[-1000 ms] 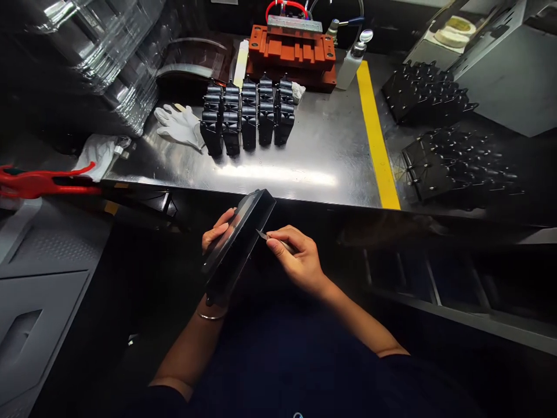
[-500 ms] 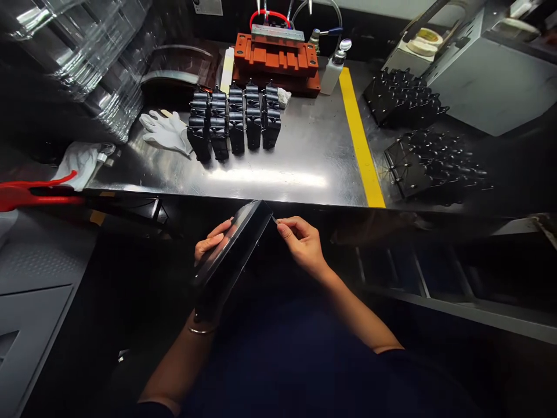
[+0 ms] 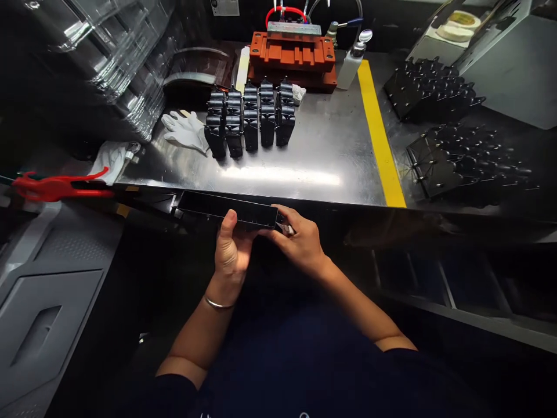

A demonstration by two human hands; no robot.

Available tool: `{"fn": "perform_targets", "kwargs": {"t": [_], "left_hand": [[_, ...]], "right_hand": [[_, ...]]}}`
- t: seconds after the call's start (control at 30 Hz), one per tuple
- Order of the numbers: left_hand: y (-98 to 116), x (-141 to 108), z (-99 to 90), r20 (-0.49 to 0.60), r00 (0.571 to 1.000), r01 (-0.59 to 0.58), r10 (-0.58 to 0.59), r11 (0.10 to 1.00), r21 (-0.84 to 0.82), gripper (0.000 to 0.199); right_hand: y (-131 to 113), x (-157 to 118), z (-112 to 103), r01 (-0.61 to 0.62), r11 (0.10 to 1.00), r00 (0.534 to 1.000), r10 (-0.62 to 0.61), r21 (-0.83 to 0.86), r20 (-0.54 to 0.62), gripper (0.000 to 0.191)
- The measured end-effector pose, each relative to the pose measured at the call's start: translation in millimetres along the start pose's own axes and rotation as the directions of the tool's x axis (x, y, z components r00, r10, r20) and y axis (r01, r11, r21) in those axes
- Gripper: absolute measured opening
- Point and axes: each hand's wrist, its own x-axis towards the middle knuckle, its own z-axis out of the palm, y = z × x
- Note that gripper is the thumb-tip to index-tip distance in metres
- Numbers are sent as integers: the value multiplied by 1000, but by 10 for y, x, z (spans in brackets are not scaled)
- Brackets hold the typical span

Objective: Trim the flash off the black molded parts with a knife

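A long black plastic part (image 3: 226, 210) with thin walls lies almost level in front of the bench edge. My left hand (image 3: 232, 247) grips it from below, the thumb pressed up along its near side. My right hand (image 3: 300, 235) closes round its right end, index finger above and thumb underneath. A small pale, shiny object (image 3: 287, 229) shows between the right-hand fingers; its kind cannot be made out. The left fingers are mostly hidden behind the part.
Several black moulded parts (image 3: 250, 119) stand in a row on the metal bench (image 3: 331, 139), beside a white glove (image 3: 185, 130). Behind them sits an orange fixture (image 3: 291, 55) with a pump bottle (image 3: 351, 64). More black parts (image 3: 435, 87) lie right of a yellow strip (image 3: 380, 133). Red-handled tool (image 3: 65, 187) at left.
The black part has turned from steeply tilted to nearly level. My left hand has shifted to below it, thumb up, and my right hand has closed round its right end.
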Motion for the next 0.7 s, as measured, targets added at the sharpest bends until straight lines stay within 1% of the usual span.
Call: {"fn": "perform_targets", "kwargs": {"t": [0.07, 0.1, 0.13, 0.17, 0.2, 0.27, 0.33, 0.37, 0.4, 0.47, 0.57, 0.63, 0.7], "left_hand": [[-26, 28, 47, -51, 994, -98, 99, 995, 28, 27], [-42, 42, 43, -63, 982, -174, 178, 983, 58, 29], [-63, 56, 24, -66, 961, -262, 269, 960, 100, 32], [-88, 69, -5, -55, 927, -360, 371, 921, 146, 36], [-116, 81, -40, -25, 880, -462, 474, 867, 186, 43], [-174, 99, -105, 71, 770, -631, 635, 738, 240, 57], [-217, 109, -143, 158, 677, -731, 719, 633, 256, 64], [-229, 110, -150, 183, 644, -761, 743, 595, 259, 64], [-234, 108, -152, 197, 622, -779, 758, 571, 260, 62], [-231, 99, -143, 203, 603, -794, 771, 555, 250, 58], [-220, 89, -124, 193, 596, -797, 779, 547, 255, 60], [-222, 85, -114, 182, 596, -794, 782, 542, 275, 61], [-221, 68, -104, 173, 616, -779, 769, 560, 282, 60]], "right_hand": [[-46, -41, 31, -120, 991, 993, 118, -53, -30, 44], [-77, -67, 41, -168, 984, 986, 166, -55, -29, 39], [-113, -96, 55, -195, 980, 981, 195, -32, -11, 34], [-152, -126, 76, -199, 980, 980, 199, 16, 22, 29], [-191, -154, 106, -188, 979, 981, 183, 85, 63, 25], [-254, -200, 186, -160, 955, 982, 129, 249, 136, 19], [-276, -225, 265, -167, 910, 981, 115, 380, 155, 16], [-268, -231, 294, -179, 891, 980, 127, 417, 151, 16], [-248, -234, 313, -195, 878, 979, 150, 437, 136, 16], [-191, -234, 327, -210, 875, 977, 204, 437, 62, 16], [-121, -228, 315, -206, 892, 968, 247, 402, -51, 17], [-102, -228, 309, -181, 906, 970, 228, 382, -81, 17], [-74, -236, 311, -146, 921, 976, 194, 362, -98, 16]]}}
